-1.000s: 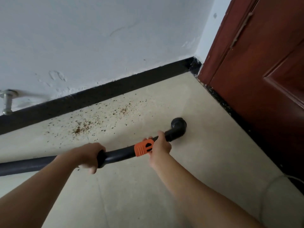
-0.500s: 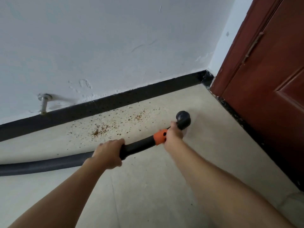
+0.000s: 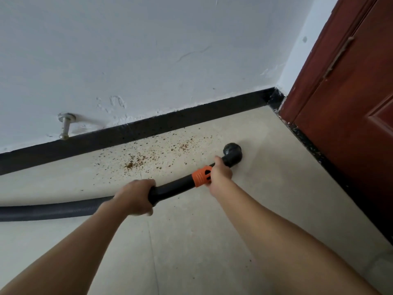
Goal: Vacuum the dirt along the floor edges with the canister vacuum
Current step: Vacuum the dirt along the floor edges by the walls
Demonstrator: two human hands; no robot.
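A black vacuum hose (image 3: 53,210) comes in from the left and ends in a rigid black tube with an orange collar (image 3: 201,176) and a bent nozzle (image 3: 232,154). My left hand (image 3: 136,198) grips the tube where the ribbed hose ends. My right hand (image 3: 220,174) grips the tube just past the orange collar. The nozzle sits low over the beige floor, right of a patch of brown dirt crumbs (image 3: 146,159) scattered along the black baseboard (image 3: 148,130). The canister itself is out of view.
A white wall (image 3: 148,50) rises behind the baseboard, with a metal door stopper (image 3: 66,126) sticking out at the left. A dark red door (image 3: 350,103) closes off the right side, meeting the wall in a corner.
The view has shifted so the scene lies further right and lower. Both hands keep their grip on the tube, and the nozzle sits nearer the baseboard than a second ago.
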